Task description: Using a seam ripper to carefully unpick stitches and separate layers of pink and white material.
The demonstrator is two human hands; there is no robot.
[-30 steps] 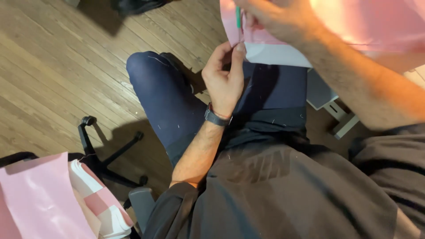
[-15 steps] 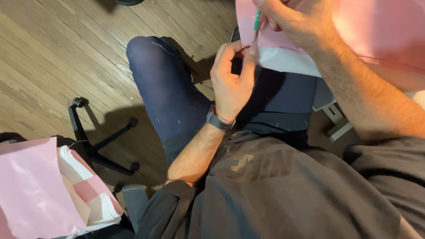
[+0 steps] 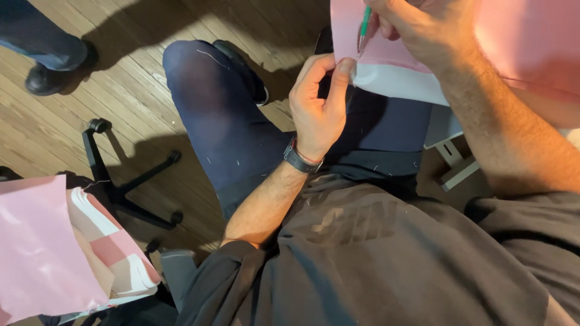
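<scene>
Pink sheet [image 3: 386, 54], white along its lower edge: held above the lap. Left hand [image 3: 317, 102], fingers pinched on its lower edge. Right hand [image 3: 417, 30], fingers closed around green pen [image 3: 364, 24], tip on sheet. Pink stack [image 3: 54, 247] lay lower left.

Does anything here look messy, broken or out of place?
Nothing looks broken or spilled. The left hand pinches the edge of a pink sheet while the right hand holds a green tool to it. The stack of pink and white sheets at lower left is fanned unevenly.
</scene>
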